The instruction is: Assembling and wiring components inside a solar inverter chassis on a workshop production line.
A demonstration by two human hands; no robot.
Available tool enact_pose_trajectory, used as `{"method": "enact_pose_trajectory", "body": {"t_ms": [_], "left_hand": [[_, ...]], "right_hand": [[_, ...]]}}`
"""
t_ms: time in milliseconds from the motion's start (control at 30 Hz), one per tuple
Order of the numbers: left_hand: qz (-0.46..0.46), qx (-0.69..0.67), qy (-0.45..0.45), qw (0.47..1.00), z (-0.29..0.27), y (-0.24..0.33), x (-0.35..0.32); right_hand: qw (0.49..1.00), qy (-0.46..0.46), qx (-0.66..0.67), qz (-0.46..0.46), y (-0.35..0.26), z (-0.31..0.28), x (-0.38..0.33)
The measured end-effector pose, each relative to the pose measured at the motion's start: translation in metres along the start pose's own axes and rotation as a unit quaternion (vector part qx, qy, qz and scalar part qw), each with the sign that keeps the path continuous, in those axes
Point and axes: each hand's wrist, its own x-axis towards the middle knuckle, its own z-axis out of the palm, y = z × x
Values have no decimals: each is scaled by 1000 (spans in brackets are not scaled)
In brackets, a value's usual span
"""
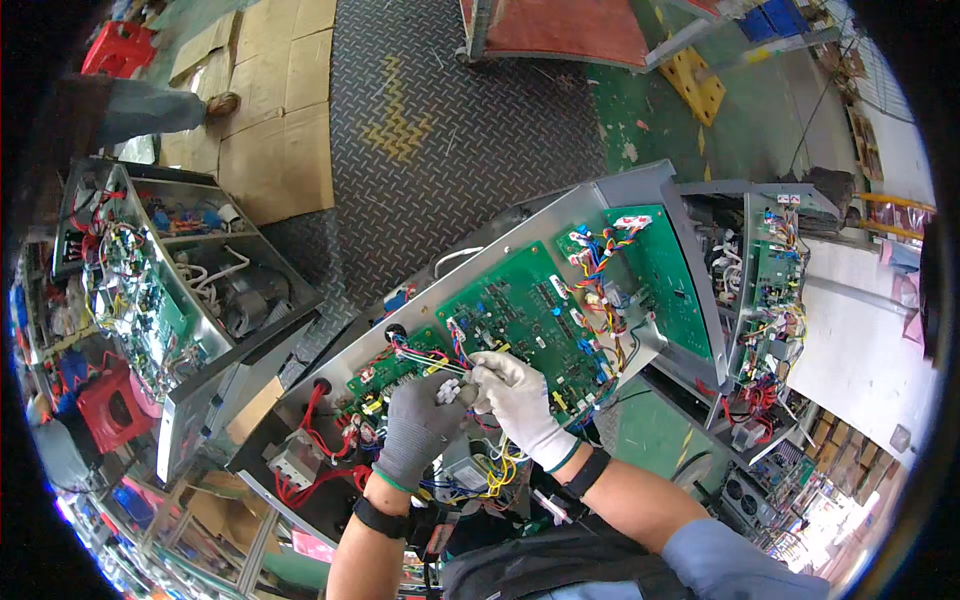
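My left hand (418, 425), in a grey knit glove, is closed around small white connectors (449, 391). Close beside it, my right hand (518, 398) in a white glove pinches at the same bundle of thin wires (430, 358), which runs down from the upper left. Exactly what lies between the right fingertips is partly hidden. Both hands are over an open metal cabinet (590, 197) that holds a large green circuit board (505, 300) with many small parts. Below the hands are yellow wires (503, 475), and red cables (312, 420) lie to their left.
Another opened unit with boards (150, 300) stands at left, and a similar one (775, 270) at right. A person's leg (150, 108) rests by flat cardboard (285, 120). Beyond the cabinet lies patterned metal flooring (480, 130); a red-topped cart (560, 35) stands at the far side.
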Motion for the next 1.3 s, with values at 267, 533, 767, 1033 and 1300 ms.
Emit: {"method": "enact_pose_trajectory", "body": {"t_ms": [267,533,767,1033,1300], "left_hand": [[10,-45,3,999,10,-5,4],[49,81,163,982,26,24,11],[105,34,124,986,25,31,-2],[122,-54,103,986,27,52,-29],[79,-104,149,980,17,41,-55]], "right_hand": [[1000,0,-28,-11,-8,4,-4],[940,15,-238,-245,5,-1,-2],[974,-17,-142,-175,6,-1,0],[924,-76,-222,-303,5,-9,-7],[929,-91,-325,-149,-35,9,-2]]}}
